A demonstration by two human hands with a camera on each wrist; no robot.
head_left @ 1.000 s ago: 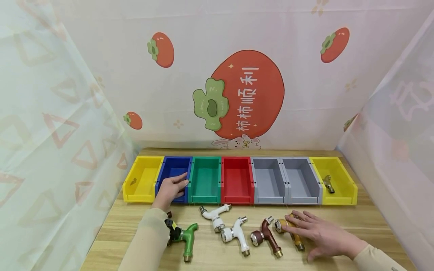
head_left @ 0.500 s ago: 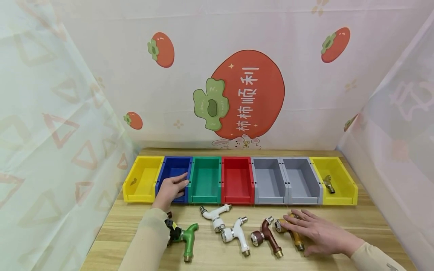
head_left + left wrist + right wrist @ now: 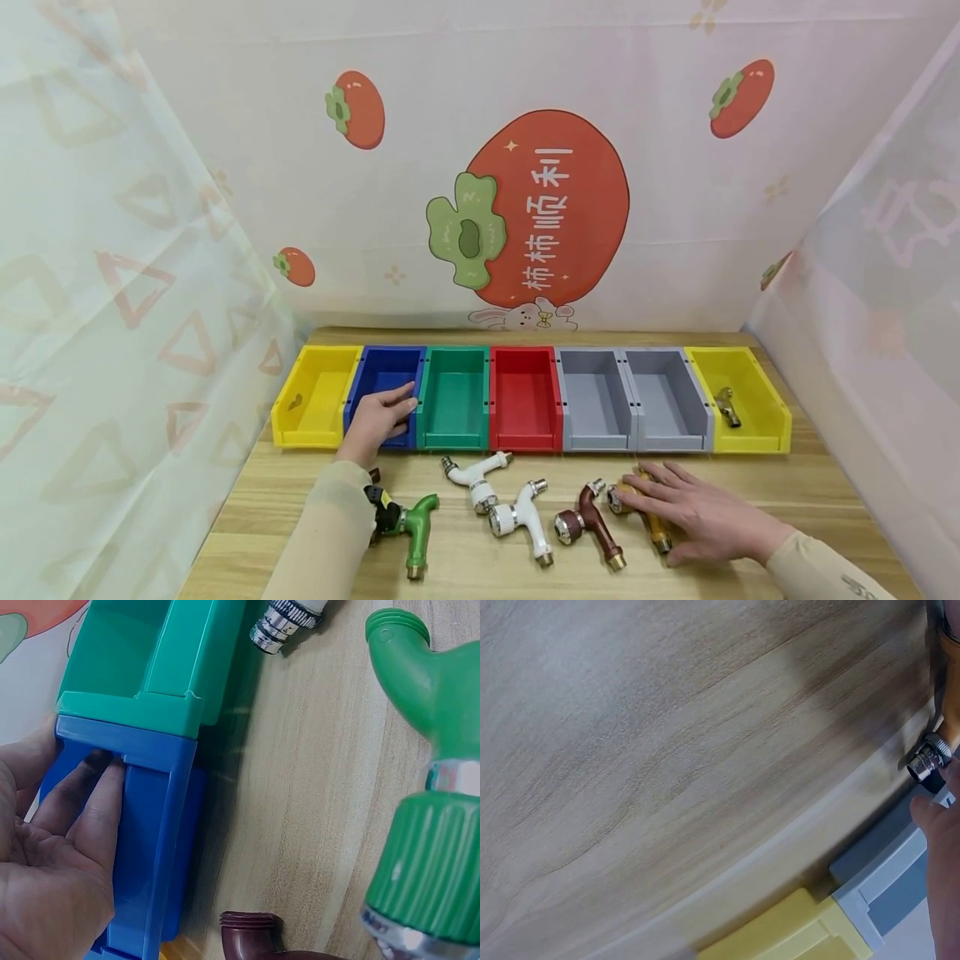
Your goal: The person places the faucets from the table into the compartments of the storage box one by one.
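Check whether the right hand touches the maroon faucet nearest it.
Apart: in the head view, a strip of bare table and part of the mustard-yellow faucet lie between the right hand and the maroon faucet.

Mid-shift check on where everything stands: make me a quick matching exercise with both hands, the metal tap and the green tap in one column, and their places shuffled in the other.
Column one:
1. Left hand
2. Right hand
3. Metal tap
4. Green tap

Column two:
A. Inside the right-end yellow bin
B. Over the mustard tap
C. On the table, beside the left sleeve
D. At the blue bin

Right pairs: 1-D, 2-B, 3-A, 4-C
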